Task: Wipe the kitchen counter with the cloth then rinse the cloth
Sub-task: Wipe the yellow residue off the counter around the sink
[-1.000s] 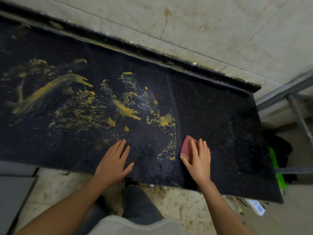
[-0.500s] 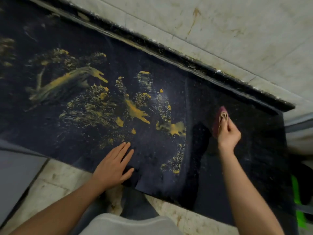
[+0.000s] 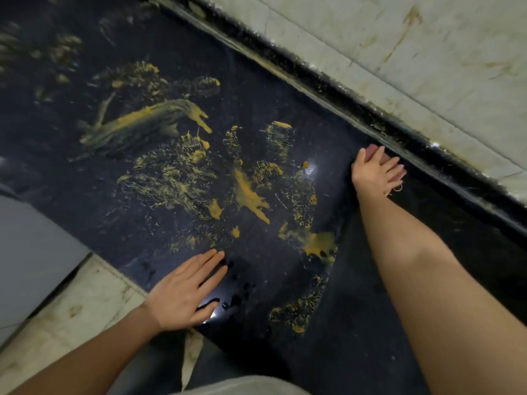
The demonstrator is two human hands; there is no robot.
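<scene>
The cloth [image 3: 371,150] is lying at the far edge of the counter [image 3: 370,323], right beside the raised black strip [image 3: 379,125] that is running along the wall. Only a small pink-red bit of it is showing, with a few loose threads poking out below the fingers; the rest is hiding under the right hand [image 3: 373,173]. That hand is pressing down on the cloth with its fingers [image 3: 395,169] spread and fairly straight, not clenched around it.

Just left of it, yellow smears [image 3: 248,195] are spreading across the dark counter, from thick blobs to thin scratchy streaks.

The left hand [image 3: 182,292] is resting flat and relaxed near the front edge, gripping nothing, with a few dark drops [image 3: 228,303] sitting beside its fingers.

Stained pale tiles [image 3: 427,52] are covering the wall, and a grubby tiled floor [image 3: 71,315] is showing below the counter.
</scene>
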